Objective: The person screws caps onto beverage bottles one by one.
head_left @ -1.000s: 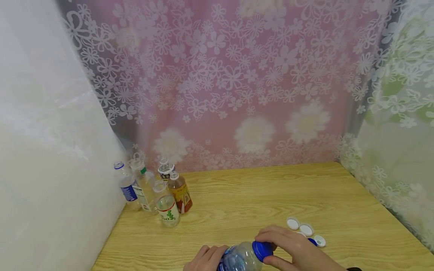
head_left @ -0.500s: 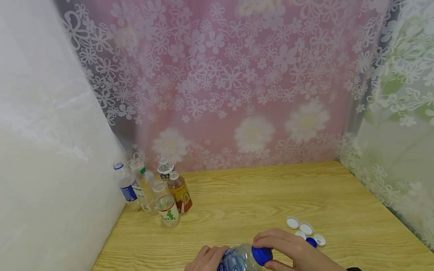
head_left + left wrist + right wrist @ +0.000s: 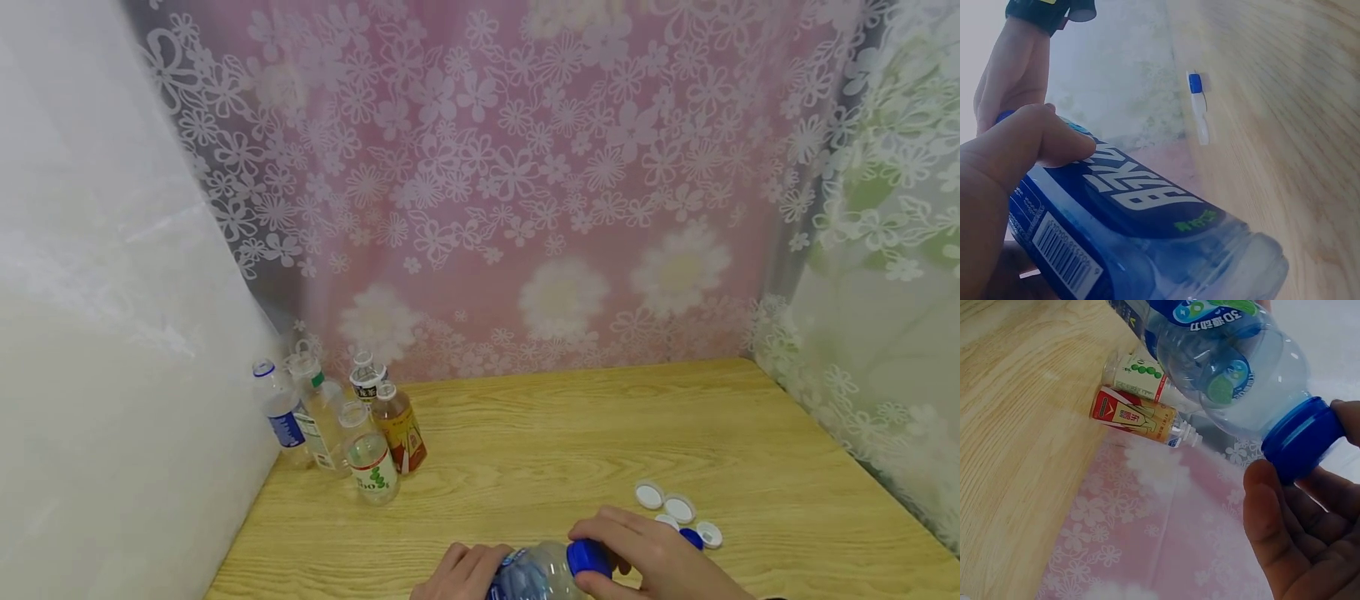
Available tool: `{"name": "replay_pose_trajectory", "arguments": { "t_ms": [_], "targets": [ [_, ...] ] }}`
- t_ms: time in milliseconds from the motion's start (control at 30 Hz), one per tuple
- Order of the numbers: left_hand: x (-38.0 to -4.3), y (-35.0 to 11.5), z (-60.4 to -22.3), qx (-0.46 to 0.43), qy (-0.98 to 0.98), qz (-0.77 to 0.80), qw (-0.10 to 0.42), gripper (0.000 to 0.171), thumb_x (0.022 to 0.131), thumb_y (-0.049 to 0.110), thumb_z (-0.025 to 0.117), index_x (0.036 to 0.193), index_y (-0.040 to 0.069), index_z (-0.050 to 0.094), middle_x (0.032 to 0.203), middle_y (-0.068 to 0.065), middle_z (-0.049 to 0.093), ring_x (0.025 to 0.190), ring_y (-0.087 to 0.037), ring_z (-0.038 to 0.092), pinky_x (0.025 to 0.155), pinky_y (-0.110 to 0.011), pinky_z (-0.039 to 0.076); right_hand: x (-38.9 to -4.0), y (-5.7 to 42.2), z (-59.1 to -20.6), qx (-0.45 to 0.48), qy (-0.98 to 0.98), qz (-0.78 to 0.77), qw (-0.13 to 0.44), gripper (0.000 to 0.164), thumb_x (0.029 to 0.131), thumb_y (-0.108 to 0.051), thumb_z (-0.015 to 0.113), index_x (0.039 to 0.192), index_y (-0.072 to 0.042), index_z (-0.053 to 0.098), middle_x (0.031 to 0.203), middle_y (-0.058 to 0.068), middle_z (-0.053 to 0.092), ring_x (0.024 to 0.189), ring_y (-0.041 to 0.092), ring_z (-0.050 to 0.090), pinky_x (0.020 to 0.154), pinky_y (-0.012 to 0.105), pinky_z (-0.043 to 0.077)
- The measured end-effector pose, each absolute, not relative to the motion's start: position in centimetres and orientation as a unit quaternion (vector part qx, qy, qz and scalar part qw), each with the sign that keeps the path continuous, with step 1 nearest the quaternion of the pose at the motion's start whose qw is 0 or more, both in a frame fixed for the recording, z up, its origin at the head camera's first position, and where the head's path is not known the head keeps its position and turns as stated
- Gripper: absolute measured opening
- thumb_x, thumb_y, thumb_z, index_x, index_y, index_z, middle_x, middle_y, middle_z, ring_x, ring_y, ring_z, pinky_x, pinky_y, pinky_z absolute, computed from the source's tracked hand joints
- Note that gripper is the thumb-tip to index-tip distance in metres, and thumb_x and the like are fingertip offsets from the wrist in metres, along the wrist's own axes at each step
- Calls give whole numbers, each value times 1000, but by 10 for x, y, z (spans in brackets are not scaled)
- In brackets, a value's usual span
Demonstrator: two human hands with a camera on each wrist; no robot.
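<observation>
A clear plastic bottle (image 3: 528,573) with a blue label is tilted over at the table's front edge. My left hand (image 3: 457,572) grips it round the labelled body; in the left wrist view the thumb (image 3: 1054,137) lies across the label. At the neck, my right hand (image 3: 651,557) pinches the blue bottle cap (image 3: 588,557) between thumb and fingers. The right wrist view has this cap (image 3: 1304,439) sitting on the bottle's neck; whether it is loose cannot be told. The bottle's lower end is out of the head view but shows in the left wrist view.
Several uncapped bottles (image 3: 372,471) stand grouped at the table's left side. Right of my right hand lie several loose caps, including a white cap (image 3: 679,507) and another blue cap (image 3: 692,539). Floral curtains (image 3: 480,208) hang behind the wooden table (image 3: 555,433).
The bottle and its cap have shifted slightly right in the head view. My right fingers and thumb have changed position around the cap. The left hand keeps its hold.
</observation>
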State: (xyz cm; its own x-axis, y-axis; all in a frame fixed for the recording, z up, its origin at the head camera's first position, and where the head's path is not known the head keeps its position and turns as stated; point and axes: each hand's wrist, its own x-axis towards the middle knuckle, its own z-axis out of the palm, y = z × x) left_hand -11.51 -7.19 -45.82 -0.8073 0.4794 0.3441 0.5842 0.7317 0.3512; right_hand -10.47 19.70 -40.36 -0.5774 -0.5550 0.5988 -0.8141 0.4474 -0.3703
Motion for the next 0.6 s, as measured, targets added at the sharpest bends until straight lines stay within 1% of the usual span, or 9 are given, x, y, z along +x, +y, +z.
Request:
{"name": "replay_pose_trajectory", "arguments": {
  "t_ms": [167,233,333,400,500,567,600],
  "targets": [
    [-116,-70,-464,-298,-915,-206,180,35,100,55,52,113,28,70,95,18,68,81,-3,55,48,-16,34,-102,195,-402,374,-849,313,202,31,90,-17,76,117,-23,62,94,-20,59,73,-11,50,58,3,41],
    [-116,-69,-466,-303,-911,-191,203,34,100,54,53,113,27,70,94,17,68,80,-3,55,48,-14,33,-102,194,-401,362,-857,310,197,28,91,-17,75,115,-24,62,92,-22,58,71,-11,49,57,4,40],
    [-117,-70,-466,-308,-910,-183,210,34,100,53,54,113,26,70,94,17,68,80,-3,55,48,-13,34,-102,194,-400,342,-872,305,172,20,94,-20,72,111,-23,64,92,-22,60,71,-10,48,57,7,41],
    [-117,-71,-464,-312,-912,-184,195,37,100,55,52,114,26,69,95,17,68,81,-3,55,49,-14,35,-102,195,-399,330,-882,300,152,14,96,-23,69,110,-22,64,94,-20,62,73,-10,49,58,10,43],
    [-119,-73,-461,-319,-919,-186,138,45,100,61,46,119,25,67,98,17,66,84,-3,54,53,-16,39,-103,196,-400,318,-892,298,120,10,99,-26,65,108,-23,65,95,-20,64,73,-10,48,57,14,44],
    [-120,-75,-460,-321,-923,-190,92,51,99,65,43,123,26,65,102,18,66,87,-3,54,57,-19,42,-104,198,-400,318,-893,299,106,13,99,-26,64,111,-21,66,94,-20,63,71,-11,48,57,14,44],
    [-121,-76,-461,-321,-924,-193,75,52,99,66,42,123,25,65,102,18,66,87,-3,53,59,-19,43,-104,199,-400,316,-895,301,91,17,100,-27,62,116,-20,66,94,-20,63,70,-11,48,56,15,43]
  ]
}}
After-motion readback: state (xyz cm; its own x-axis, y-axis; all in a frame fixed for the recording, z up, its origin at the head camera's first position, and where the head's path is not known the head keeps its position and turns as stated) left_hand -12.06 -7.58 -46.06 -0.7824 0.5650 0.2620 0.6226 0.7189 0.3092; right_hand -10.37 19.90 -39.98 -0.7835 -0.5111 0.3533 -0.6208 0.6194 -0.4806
